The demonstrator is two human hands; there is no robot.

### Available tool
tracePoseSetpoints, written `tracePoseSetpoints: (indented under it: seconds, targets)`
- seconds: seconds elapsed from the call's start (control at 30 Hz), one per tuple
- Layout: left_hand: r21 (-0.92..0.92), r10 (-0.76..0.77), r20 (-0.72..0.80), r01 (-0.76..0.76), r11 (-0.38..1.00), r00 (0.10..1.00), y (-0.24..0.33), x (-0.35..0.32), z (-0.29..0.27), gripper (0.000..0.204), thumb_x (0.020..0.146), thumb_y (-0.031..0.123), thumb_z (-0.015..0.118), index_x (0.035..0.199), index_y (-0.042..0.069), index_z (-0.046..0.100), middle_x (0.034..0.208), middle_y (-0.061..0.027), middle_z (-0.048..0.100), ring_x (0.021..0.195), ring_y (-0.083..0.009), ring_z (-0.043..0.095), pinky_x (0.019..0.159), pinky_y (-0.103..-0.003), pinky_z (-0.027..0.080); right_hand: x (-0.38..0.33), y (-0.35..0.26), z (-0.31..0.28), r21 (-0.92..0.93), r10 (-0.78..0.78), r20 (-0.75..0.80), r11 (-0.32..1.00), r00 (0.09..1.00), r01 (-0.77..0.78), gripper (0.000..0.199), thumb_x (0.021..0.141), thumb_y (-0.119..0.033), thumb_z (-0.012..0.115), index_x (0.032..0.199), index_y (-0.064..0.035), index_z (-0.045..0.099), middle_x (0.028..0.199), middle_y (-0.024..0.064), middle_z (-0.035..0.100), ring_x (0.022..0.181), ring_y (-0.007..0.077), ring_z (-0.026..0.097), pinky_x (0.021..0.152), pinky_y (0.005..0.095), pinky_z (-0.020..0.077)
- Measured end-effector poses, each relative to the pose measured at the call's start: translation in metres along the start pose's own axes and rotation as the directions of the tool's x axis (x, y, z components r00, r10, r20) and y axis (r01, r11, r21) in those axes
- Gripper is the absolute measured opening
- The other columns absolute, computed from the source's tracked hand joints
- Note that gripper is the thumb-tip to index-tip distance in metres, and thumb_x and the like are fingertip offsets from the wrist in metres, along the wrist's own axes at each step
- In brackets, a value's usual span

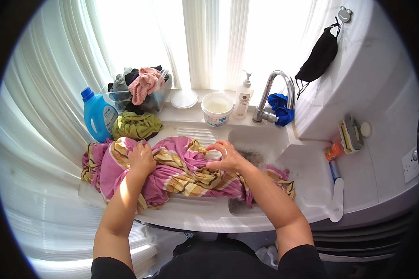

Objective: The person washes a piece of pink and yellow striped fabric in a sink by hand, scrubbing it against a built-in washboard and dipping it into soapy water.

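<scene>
A large pink cloth (169,158) with yellow and brown stripes lies bunched across the ribbed washboard side of the white sink (307,172). Its right end hangs into the basin, where some suds show. My left hand (141,160) presses into the left part of the cloth, fingers curled round a fold. Over the cloth's middle, near the basin, my right hand (227,157) is held with thumb and fingers apart, at a striped fold but not closed on it. The fingertips of my left hand are partly hidden in the fabric.
Behind the cloth stand a blue detergent bottle (99,114), a green cloth (136,124), a clear bin (161,93) of clothes, a white tub (217,109) and a pump bottle (243,97). A chrome faucet (260,114) rises over the basin. A white-handled brush (337,200) lies right.
</scene>
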State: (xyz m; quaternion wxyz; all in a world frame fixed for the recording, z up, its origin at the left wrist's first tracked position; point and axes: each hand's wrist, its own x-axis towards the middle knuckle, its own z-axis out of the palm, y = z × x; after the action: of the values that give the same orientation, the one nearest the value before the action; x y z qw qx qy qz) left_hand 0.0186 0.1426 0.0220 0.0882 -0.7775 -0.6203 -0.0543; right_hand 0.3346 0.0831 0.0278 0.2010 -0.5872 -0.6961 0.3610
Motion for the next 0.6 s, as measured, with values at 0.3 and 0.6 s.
tracePoseSetpoints:
  seconds: [0.3, 0.6]
  targets:
    - [-0.458, 0.166, 0.159, -0.076, 0.886, 0.973, 0.068, 0.002, 0.004, 0.076, 0.083, 0.067, 0.056, 0.131, 0.008, 0.059, 0.118, -0.0181, 0.065, 0.114, -0.0357, 0.058, 0.097, -0.056, 0.037, 0.002, -0.045, 0.031, -0.123, 0.111, 0.303, 0.989, 0.947, -0.077, 0.095, 0.069, -0.068, 0.068, 0.143, -0.0130, 0.046, 0.140, 0.0190, 0.051, 0.132, 0.0336, 0.046, 0.109, 0.0677, 0.0179]
    - [-0.415, 0.216, 0.019, -0.189, 0.890, 0.976, 0.077, 0.001, 0.053, 0.054, 0.082, 0.057, 0.064, 0.109, 0.011, 0.069, 0.095, -0.0148, 0.064, 0.094, -0.0340, 0.057, 0.085, -0.050, 0.038, 0.023, 0.004, 0.094, -0.192, -0.007, -0.446, 0.977, 0.895, -0.088, 0.040, 0.075, -0.045, 0.060, 0.075, -0.0050, 0.068, 0.085, 0.0157, 0.065, 0.091, 0.0319, 0.061, 0.079, 0.0471, 0.0435]
